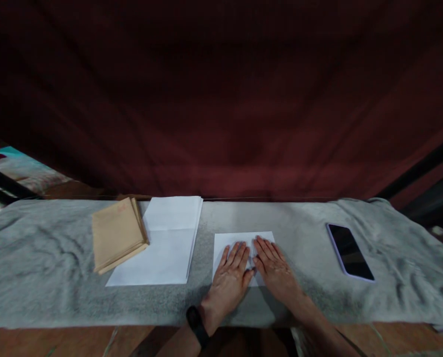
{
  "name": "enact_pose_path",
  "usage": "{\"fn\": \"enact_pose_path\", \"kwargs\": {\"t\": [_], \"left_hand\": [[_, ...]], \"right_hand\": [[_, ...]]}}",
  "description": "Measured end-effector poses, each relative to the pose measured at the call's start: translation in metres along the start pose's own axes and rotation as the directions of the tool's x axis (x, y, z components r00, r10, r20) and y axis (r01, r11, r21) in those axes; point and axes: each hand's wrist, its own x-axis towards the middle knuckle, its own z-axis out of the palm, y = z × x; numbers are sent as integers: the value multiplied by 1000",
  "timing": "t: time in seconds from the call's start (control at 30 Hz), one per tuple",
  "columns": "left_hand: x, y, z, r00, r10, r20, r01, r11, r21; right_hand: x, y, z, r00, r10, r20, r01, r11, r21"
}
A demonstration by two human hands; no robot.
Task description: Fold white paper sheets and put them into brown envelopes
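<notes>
A folded white sheet of paper (229, 240) lies on the grey cloth (50, 267) in front of me. My left hand (229, 280) rests flat on its left half, fingers stretched out and together. Beside it, my right hand (275, 267) presses flat on the right half, fingers extended. The thumbs nearly touch over the middle of the sheet. A black band sits on my left wrist. Neither hand holds anything.
A stack of white paper (165, 243) lies to the left, with a pile of brown envelopes (115, 233) overlapping its left edge. A dark phone (350, 251) lies to the right. A dark red curtain (221, 99) hangs behind the table.
</notes>
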Motion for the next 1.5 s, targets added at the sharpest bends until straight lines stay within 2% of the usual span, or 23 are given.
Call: {"fn": "enact_pose_path", "kwargs": {"t": [0.17,0.43,0.5,0.7,0.93,1.07,1.23,1.37,1.5], "left_hand": [[-15,7,-2,993,99,57,-98,995,-14],[-35,16,-11,983,168,68,-168,986,-1],[-38,18,-13,979,190,68,-189,982,-16],[-41,20,-15,975,207,79,-201,976,-79],[-37,11,-39,948,297,117,-276,946,-170],[-38,5,-37,972,221,82,-208,967,-145],[-33,-4,-16,997,63,-52,-61,997,37],[-30,-10,-3,995,54,-86,-45,994,96],[-32,-11,1,995,46,-87,-37,994,106]], "right_hand": [[6,8,-1,997,76,31,-77,997,20],[11,8,0,988,155,-9,-155,987,29],[15,3,-2,991,134,9,-135,988,73],[20,-16,-8,989,-89,117,64,978,197],[14,-14,-4,991,-83,102,71,990,123],[10,-12,-1,996,-51,77,45,996,76],[8,-17,-2,998,-39,49,37,998,44],[7,-20,-3,998,-30,50,29,999,20],[5,-20,-3,999,-1,52,0,1000,13]]}}
